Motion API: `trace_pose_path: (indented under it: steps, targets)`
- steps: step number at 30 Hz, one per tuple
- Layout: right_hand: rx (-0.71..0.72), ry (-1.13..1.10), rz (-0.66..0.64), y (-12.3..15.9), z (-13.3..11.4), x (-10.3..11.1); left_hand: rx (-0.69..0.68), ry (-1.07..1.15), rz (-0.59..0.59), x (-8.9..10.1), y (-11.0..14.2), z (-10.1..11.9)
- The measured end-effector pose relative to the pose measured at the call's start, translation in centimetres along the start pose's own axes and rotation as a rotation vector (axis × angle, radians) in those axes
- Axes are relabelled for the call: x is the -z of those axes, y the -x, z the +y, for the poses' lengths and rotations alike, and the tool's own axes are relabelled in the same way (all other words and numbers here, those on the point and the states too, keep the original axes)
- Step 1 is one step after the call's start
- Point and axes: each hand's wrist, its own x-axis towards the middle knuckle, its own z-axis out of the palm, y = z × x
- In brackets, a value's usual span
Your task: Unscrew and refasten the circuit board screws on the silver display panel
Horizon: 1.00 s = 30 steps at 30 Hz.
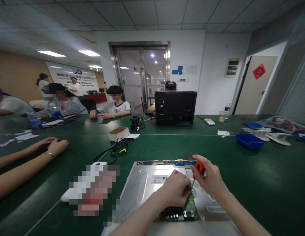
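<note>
A flat silver metal panel (140, 183), which looks like the back of a display, lies in front of me. A green circuit board (192, 206) sits on its near part, and a narrow blue circuit strip (162, 163) runs along its far edge. My right hand (213, 177) is closed around the red handle of a screwdriver (199, 166), whose thin shaft slants down to the board. Beside the shaft, my left hand (174, 188) rests over the board with curled fingers; whatever they pinch is hidden. The screwdriver's tip is hidden too.
Left of the panel lie a white, partly blurred object (99, 164) and black cables (118, 149) by a small box (118, 133). A black monitor casing (175, 108) stands across the table. A blue tray (249, 141) is at right. Another person's forearms (31, 170) rest at left.
</note>
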Motion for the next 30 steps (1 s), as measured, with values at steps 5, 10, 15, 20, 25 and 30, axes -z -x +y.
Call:
trace_pose_path:
  steps: [5, 10, 15, 20, 25, 30]
  targets:
    - [0.009, -0.07, -0.073, -0.21, -0.53, 0.6, -0.002, -0.013, 0.007, 0.02, -0.01, 0.03]
    - [-0.033, -0.129, -0.078, -0.23, -0.66, 0.59, -0.003, -0.018, 0.01, -0.08, -0.03, 0.02]
    - [-0.003, -0.07, -0.039, -0.19, -0.5, 0.36, -0.004, -0.019, 0.013, -0.08, 0.07, 0.0]
    - [0.032, -0.001, 0.005, -0.15, -0.29, 0.13, -0.008, -0.023, 0.01, -0.19, 0.07, -0.18]
    - [0.055, 0.031, 0.018, -0.15, -0.07, -0.12, -0.007, -0.037, 0.006, -0.2, 0.02, -0.15]
    - [0.047, -0.01, -0.035, -0.3, -0.39, 0.31, -0.01, -0.041, 0.004, -0.05, 0.03, -0.04]
